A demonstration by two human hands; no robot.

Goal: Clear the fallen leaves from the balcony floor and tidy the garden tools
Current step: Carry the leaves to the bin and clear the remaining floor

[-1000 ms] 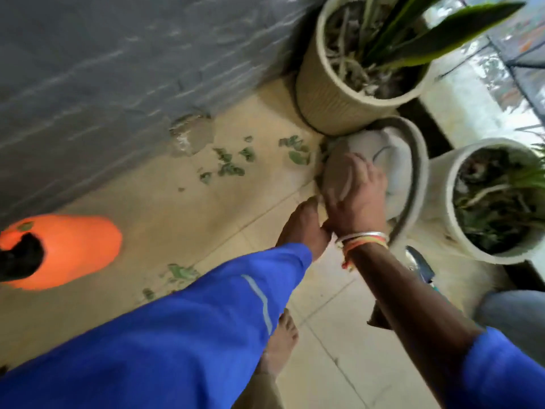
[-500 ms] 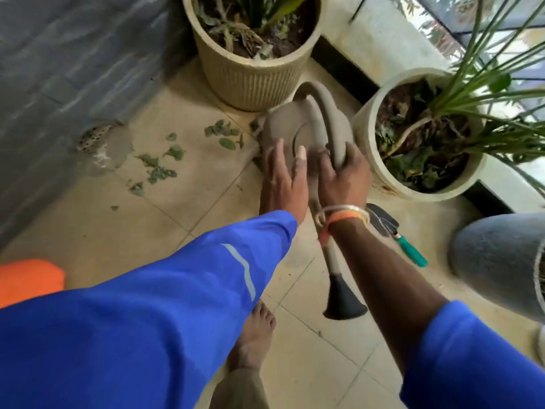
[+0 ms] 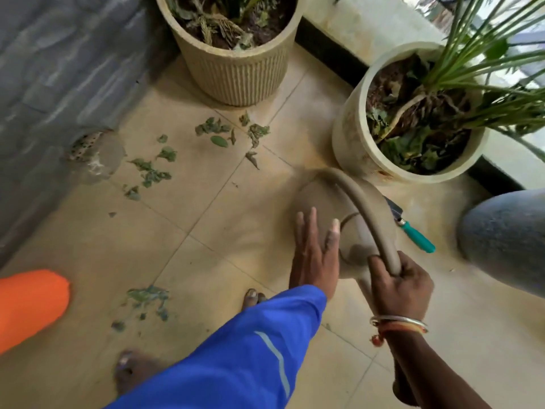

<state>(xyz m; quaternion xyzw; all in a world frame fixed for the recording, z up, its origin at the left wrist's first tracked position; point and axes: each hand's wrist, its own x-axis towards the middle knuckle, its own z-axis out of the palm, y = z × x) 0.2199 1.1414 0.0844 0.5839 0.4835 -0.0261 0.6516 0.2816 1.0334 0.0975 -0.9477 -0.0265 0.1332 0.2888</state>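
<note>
I judge the job barely begun. None of the small green fallen leaves (image 3: 150,172) has been cleared: one scatter lies at 10 o'clock on the beige tiled balcony floor (image 3: 206,231), another at 11 o'clock just in front of the ribbed cream planter (image 3: 239,75), and a third at 8 o'clock near my bare foot. The tool-tidying is what I am on now, by the look of it.

My right hand (image 3: 401,278) is clenched round the low end of the arched handle of the dull taupe plastic watering can (image 3: 318,202). My left hand (image 3: 315,255) lies flat against the can's side, fingers straight, steadying rather than gripping. The can sits just past centre toward 3 o'clock, close to the smooth cream planter (image 3: 351,137) at 2 o'clock. Whether it is touching the tiles or lifted clear I cannot tell, since its body is smeared with motion.

It looks light, matt and dusty, with one thick hoop handle.

The small trowel with a teal handle (image 3: 415,234) lies on the tiles at 4 o'clock, not yet picked up.
</note>
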